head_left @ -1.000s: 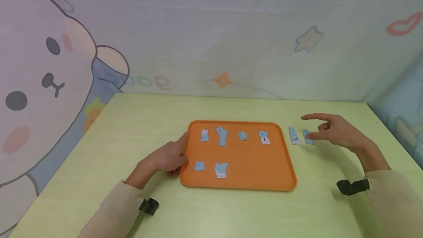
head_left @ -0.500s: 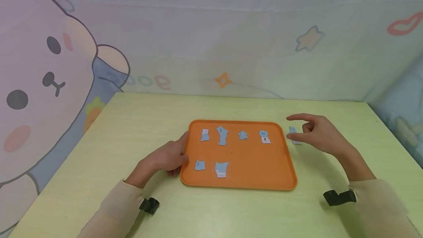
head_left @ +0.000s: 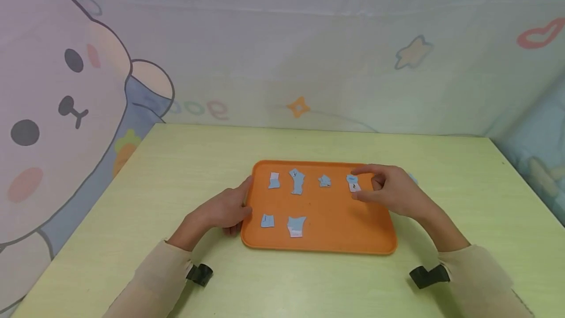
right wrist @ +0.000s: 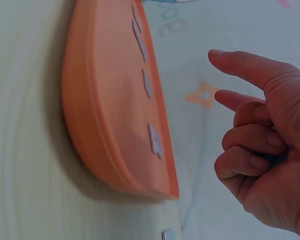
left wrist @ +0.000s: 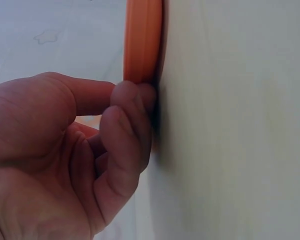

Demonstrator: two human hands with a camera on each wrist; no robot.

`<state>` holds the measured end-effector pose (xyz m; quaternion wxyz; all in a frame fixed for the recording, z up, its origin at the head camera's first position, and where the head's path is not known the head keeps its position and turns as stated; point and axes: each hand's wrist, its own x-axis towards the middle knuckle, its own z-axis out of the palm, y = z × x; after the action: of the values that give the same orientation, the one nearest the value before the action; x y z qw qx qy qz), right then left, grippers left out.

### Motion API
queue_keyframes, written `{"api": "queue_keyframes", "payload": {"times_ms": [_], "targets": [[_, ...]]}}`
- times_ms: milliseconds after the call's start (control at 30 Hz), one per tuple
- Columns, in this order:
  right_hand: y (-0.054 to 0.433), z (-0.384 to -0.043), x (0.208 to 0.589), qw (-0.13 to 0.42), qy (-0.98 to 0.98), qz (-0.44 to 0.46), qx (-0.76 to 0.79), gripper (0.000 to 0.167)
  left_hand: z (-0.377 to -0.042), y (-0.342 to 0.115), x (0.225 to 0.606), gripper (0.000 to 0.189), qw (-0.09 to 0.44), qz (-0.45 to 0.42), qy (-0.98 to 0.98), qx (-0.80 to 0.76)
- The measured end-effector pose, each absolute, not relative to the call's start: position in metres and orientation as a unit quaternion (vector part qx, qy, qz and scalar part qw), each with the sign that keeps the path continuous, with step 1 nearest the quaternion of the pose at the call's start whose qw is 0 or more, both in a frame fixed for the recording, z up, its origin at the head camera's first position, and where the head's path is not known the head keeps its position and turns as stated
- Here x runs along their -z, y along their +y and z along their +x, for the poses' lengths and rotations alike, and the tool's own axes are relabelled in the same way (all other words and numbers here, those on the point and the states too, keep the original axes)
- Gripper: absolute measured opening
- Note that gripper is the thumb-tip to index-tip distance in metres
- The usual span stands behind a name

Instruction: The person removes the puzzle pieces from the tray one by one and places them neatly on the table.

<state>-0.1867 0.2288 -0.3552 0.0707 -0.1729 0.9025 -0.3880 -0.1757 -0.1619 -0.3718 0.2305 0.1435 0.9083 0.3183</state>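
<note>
**Left hand (head_left: 225, 207) grips an orange tray (head_left: 333, 222) of paper scraps (head_left: 297, 182); right hand (head_left: 397, 190) hovers above it with nothing in its fingers**

The tray lies on a pale yellow-green desk (head_left: 190, 153). Six small blue or blue-and-white scraps are spread on it: four in the far row, two in the near row. The left hand's thumb and fingers pinch the left rim. The right hand is over the far right corner, forefinger and thumb held well apart, the other fingers curled in. The right wrist view shows it raised above the scraps, touching none. One more scrap (head_left: 412, 177) shows on the desk beyond the right hand, mostly hidden by it.

The chief risk is probably the paper itself. It looks thin and light, so a fingertip coming down off-centre could push a scrap into its neighbour rather than pick it up. A tug or tilt from the left hand might slide all six out of their rows. The half-hidden scrap could be brushed aside by the right hand drawing back.
</note>
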Motion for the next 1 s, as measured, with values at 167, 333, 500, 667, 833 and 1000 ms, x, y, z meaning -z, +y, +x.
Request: {"api": "queue_keyframes", "payload": {"times_ms": [167,333,500,667,833,1000], "targets": [[0.215,-0.182,0.359,0.088,0.896,-0.197,0.389,0.054,-0.176,-0.162,0.373,0.074,0.233,0.148,0.906,-0.322],[0.201,-0.178,0.361,0.086,0.899,-0.209,0.375,0.050,-0.176,-0.164,0.372,0.077,0.240,0.142,0.904,-0.323],[0.186,-0.173,0.364,0.104,0.901,-0.199,0.370,0.048,-0.177,-0.166,0.371,0.077,0.245,0.140,0.903,-0.325],[0.172,-0.168,0.367,0.105,0.908,-0.195,0.357,0.047,-0.177,-0.171,0.371,0.077,0.261,0.145,0.891,-0.341],[0.160,-0.163,0.370,0.108,0.915,-0.195,0.336,0.045,-0.178,-0.174,0.371,0.077,0.282,0.138,0.879,-0.359],[0.152,-0.157,0.370,0.121,0.917,-0.192,0.328,0.045,-0.179,-0.175,0.371,0.079,0.292,0.134,0.872,-0.369]]}}
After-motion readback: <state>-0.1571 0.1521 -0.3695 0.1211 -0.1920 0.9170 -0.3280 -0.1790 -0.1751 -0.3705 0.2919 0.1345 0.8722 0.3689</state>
